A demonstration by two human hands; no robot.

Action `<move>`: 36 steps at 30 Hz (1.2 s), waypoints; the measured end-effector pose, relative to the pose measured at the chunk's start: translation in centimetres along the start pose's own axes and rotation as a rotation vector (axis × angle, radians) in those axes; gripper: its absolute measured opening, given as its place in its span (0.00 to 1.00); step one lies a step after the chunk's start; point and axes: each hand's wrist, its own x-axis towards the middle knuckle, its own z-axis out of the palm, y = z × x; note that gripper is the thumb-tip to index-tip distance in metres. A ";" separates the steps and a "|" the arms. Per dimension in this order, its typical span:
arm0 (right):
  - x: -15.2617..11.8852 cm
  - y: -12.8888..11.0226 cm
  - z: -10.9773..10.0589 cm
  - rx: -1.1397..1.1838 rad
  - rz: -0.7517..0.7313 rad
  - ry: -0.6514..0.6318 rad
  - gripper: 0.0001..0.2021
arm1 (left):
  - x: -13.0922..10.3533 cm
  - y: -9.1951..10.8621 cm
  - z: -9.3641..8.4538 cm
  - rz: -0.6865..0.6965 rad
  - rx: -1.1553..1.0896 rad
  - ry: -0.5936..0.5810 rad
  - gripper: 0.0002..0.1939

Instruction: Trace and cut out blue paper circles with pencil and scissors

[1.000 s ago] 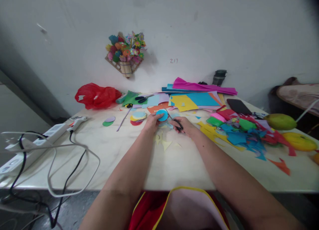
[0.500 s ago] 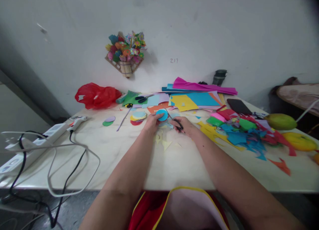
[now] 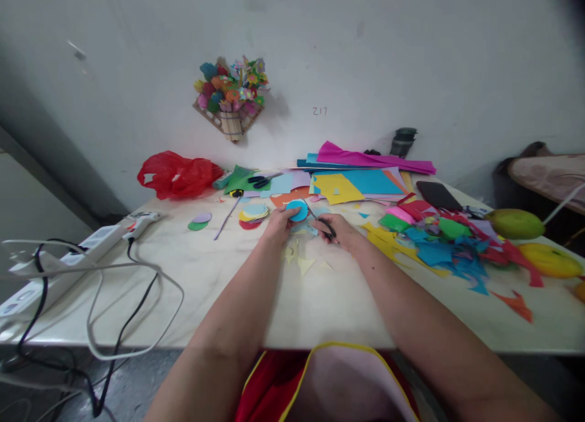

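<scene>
Between the thumb and fingers of my left hand (image 3: 279, 225) is a round blue paper disc (image 3: 298, 211). My right hand (image 3: 336, 226) is closed round the dark handles of a pair of scissors (image 3: 327, 227). The blades point up and left, at the right edge of the disc; whether they touch it I cannot tell. Pale yellow paper scraps (image 3: 303, 264) lie on the table just below my hands. Left of my left hand is a pile of coloured paper circles (image 3: 254, 214), and further left lie a lilac and a green circle (image 3: 199, 225).
Coloured paper sheets (image 3: 340, 188) and another pair of scissors (image 3: 259, 182) lie at the back. A heap of paper scraps (image 3: 450, 248), a phone (image 3: 439, 196) and yellow-green fruit (image 3: 514, 223) are at right. A red plastic bag (image 3: 178, 175) and a power strip (image 3: 68, 270) with cables occupy the left.
</scene>
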 end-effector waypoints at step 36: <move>0.5 0.7 -0.3 -0.017 -0.009 0.024 0.13 | 0.1 0.1 -0.1 -0.002 0.002 0.011 0.11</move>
